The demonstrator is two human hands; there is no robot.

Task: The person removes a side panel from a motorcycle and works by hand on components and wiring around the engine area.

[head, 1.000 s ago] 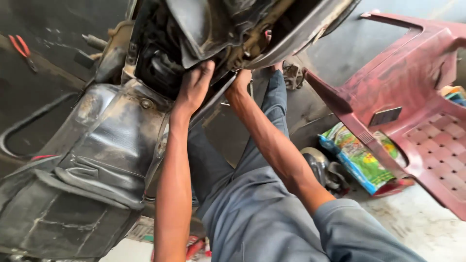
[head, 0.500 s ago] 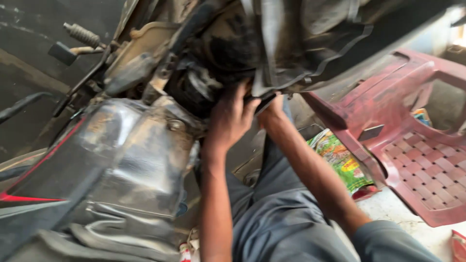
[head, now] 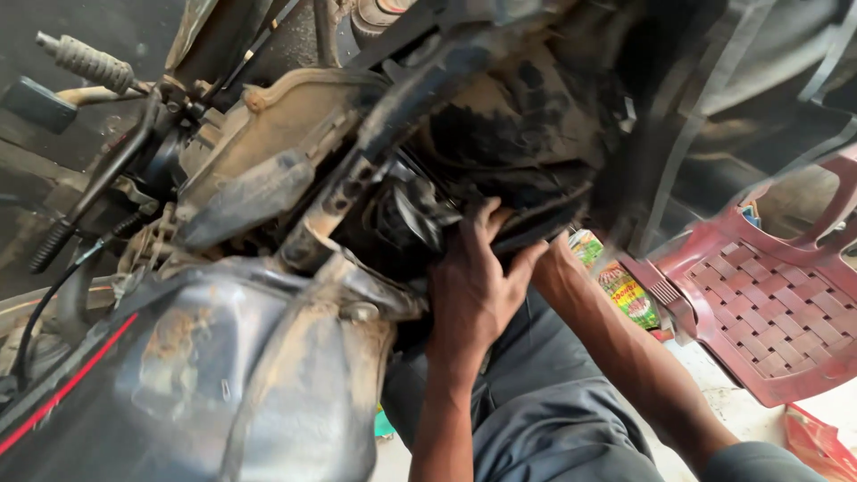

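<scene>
Nearest the camera lie the person's grey trousers (head: 544, 411), with both bare forearms rising from them toward the underside of a tipped scooter. The left hand (head: 478, 281) is the nearer and the plainly visible one: its back faces the camera, the fingers (head: 486, 223) spread and pressed up against the dark, greasy engine part (head: 420, 214) just above them, not closed around anything that can be seen. The right forearm runs up alongside from the lower right, and the right hand (head: 546, 259) is mostly hidden behind the left hand and a black rubbery edge (head: 544, 223); whether it is gripping or lying loose cannot be told.

The engine part sits up and slightly left of the left hand, touching its fingertips, tucked in the recess between the dusty black body panel (head: 223, 375) below-left and the black underside cover (head: 714, 98) above-right. The long axis of the frame tube (head: 357, 187) there runs diagonally from lower left to upper right.

Beyond, at the upper left, a ribbed footpeg (head: 85, 61) sticks out. To the right stands a maroon plastic chair (head: 768, 312), with a colourful packet (head: 625, 290) on the floor beside it.
</scene>
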